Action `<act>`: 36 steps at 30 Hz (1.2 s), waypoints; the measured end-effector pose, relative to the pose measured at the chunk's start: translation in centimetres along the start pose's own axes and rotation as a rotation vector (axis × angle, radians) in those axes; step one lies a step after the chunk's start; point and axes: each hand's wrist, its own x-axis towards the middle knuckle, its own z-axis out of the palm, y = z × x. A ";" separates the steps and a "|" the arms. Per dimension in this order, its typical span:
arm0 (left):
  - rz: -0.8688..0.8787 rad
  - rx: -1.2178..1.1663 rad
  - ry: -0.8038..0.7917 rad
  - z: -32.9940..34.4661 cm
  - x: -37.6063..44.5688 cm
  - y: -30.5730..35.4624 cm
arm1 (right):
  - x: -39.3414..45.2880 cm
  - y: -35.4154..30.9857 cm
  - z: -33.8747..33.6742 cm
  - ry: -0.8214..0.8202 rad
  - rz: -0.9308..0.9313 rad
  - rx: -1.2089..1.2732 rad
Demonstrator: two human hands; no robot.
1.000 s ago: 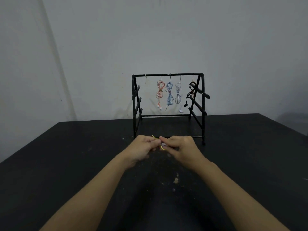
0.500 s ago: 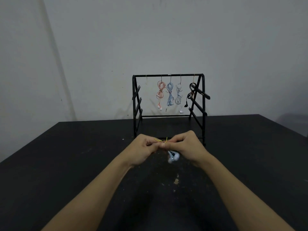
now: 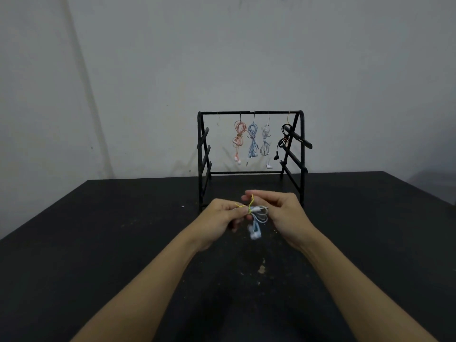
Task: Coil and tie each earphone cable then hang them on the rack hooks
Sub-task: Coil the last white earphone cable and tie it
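While 4 earphones (image 3: 252, 140) hang, hands (image 3: 256, 213) twist tie (image 3: 249, 208)

Earbuds (image 3: 254, 233) blurred (forearms cut off below).

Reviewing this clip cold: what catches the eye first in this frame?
First, the two hands meeting above the dark table: the left hand and right hand pinch the ends of a yellow twist tie around a coiled pale blue earphone. Behind them stands a black rack with four tied bundles on hooks, pink, blue, white and black; its leftmost hook is empty.
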 end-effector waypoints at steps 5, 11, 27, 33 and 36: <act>-0.066 -0.092 0.080 -0.1 0.4 -0.7 | -0.1 -0.5 0.2 -0.004 0.023 0.001; -0.049 0.058 0.075 -0.3 0.0 0.0 | 0.1 -0.4 0.2 0.018 -0.135 -0.538; 0.264 0.647 0.105 -0.1 -0.2 -1.8 | -0.4 0.8 1.3 0.166 0.322 0.039; -0.042 0.140 0.141 0.0 -0.1 -1.8 | -1.0 1.6 0.9 0.071 -0.037 -0.315; -0.007 0.113 0.112 0.0 -0.1 -1.6 | -0.8 1.4 0.8 0.095 -0.104 -0.428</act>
